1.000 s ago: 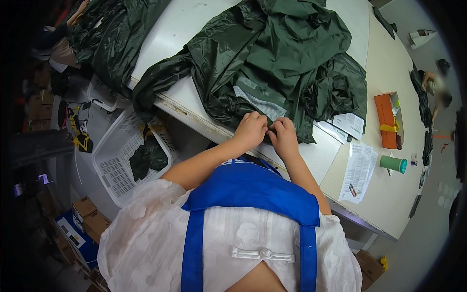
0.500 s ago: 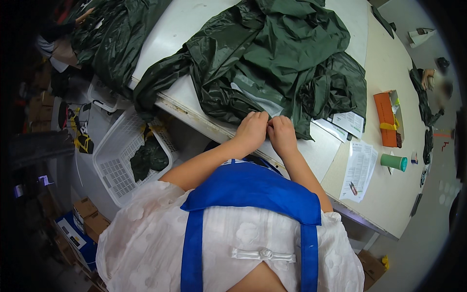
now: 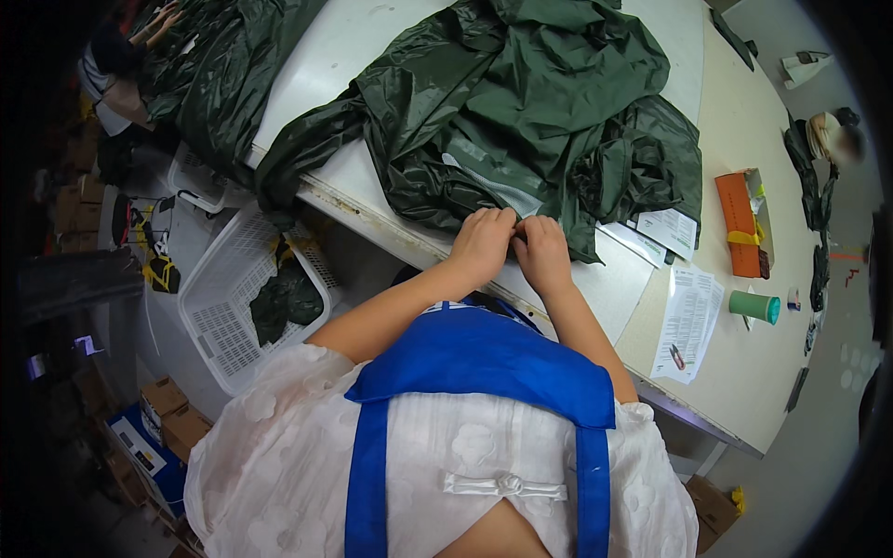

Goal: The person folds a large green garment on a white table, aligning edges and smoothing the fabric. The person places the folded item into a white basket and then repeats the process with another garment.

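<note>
A dark green, shiny waterproof garment (image 3: pixel 558 102) lies crumpled over the table, one sleeve hanging off the near left edge. Its near edge is pinched between the fingers of my left hand (image 3: pixel 483 246) and my right hand (image 3: pixel 542 253), which sit side by side at the table's front edge. Both hands are closed, with fingertips curled inward, and the exact spot they grip is partly hidden. Just beyond them, a grey mesh lining (image 3: pixel 498 181) shows through an opening in the cloth. White printed sheets (image 3: pixel 665 232) stick out from under the garment on the right.
Right of the garment are a paper sheet (image 3: pixel 684 321) with small red-handled thread snips (image 3: pixel 677 355), an orange box (image 3: pixel 737 223) and a green thread cone (image 3: pixel 753 307). A white plastic basket (image 3: pixel 219 321) holding green cloth stands lower left. Other people work at far left and far right.
My hands stay pinched on the garment's edge, with only a slight shift of the fingers. The person at far left has raised their hands, and the one at far right has moved.
</note>
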The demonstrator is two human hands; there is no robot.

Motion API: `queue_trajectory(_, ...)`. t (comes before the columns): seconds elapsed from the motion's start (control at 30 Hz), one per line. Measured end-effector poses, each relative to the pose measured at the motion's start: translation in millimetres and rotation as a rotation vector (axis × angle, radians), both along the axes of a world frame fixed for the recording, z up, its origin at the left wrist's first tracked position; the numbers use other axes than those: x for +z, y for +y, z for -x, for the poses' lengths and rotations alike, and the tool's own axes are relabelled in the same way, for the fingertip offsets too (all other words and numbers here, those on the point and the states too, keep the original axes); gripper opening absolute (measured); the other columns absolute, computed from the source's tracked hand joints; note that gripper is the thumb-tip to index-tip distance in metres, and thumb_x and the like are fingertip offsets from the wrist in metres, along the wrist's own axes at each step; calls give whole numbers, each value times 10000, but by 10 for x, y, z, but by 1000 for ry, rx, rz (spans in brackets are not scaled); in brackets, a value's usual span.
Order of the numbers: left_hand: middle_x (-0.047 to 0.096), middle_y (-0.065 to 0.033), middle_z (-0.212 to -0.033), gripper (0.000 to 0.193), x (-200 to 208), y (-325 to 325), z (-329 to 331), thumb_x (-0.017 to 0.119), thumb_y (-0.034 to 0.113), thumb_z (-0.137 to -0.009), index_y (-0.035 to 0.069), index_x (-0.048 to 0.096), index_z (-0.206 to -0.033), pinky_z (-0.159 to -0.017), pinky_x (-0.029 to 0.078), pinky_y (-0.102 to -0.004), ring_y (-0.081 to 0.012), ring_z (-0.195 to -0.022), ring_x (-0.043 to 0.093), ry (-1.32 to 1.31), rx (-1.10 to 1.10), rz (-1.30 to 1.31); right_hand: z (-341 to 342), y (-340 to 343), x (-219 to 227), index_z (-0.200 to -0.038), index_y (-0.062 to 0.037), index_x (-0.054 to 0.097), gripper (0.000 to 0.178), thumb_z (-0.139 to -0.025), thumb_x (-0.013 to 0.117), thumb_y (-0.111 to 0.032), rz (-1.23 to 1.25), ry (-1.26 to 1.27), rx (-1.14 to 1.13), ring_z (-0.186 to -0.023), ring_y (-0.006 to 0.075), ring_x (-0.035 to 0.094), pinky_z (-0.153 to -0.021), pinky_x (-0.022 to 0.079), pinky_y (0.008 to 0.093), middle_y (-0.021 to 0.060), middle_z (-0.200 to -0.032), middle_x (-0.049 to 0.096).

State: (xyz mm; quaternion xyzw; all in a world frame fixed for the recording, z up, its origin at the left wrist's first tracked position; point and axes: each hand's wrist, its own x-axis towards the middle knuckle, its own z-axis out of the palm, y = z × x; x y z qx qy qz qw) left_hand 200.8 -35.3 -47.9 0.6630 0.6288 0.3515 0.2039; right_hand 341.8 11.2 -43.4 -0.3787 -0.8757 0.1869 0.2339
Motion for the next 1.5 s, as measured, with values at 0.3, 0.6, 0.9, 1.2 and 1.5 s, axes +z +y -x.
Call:
queue_trajectory(0.3,576,-154,-837,109,-18,68,174,611,78,-796,25,521,-825,-751,420,-451,-365,-861,531,-6,145,-99,13,2,102,-797,-38,540,183,-724,703,-78,66,-35,-28,-791,325,543,-716,435,421,131,-789,566)
queue_trajectory(0.6,578,-139,-804,82,118,11,67,561,73,-788,32,514,-841,-735,424,-456,-350,-831,530,107,23,-116,111,46,106,-786,-32,526,187,-697,689,-45,21,8,8,-769,331,545,-709,435,425,133,-772,565)
queue_trajectory(0.9,569,-170,-769,63,147,-27,50,531,55,-823,26,477,-805,-699,422,-451,-373,-797,535,0,54,-32,102,14,146,-784,-57,521,178,-685,666,-31,87,-30,-37,-793,319,541,-723,422,422,113,-798,560)
queue_trajectory(1.2,602,-167,-773,84,119,-32,97,552,73,-824,29,481,-826,-732,416,-464,-377,-804,540,22,43,70,93,-57,137,-813,-72,538,176,-722,686,-95,39,-123,-47,-795,299,545,-710,404,422,98,-783,561)
queue_trajectory(1.5,477,-136,-979,99,186,18,224,650,67,-802,47,566,-851,-811,422,-430,-356,-923,497,84,252,-28,83,-23,236,-808,-55,536,184,-727,700,-77,104,-72,-34,-777,312,559,-718,429,417,110,-760,563)
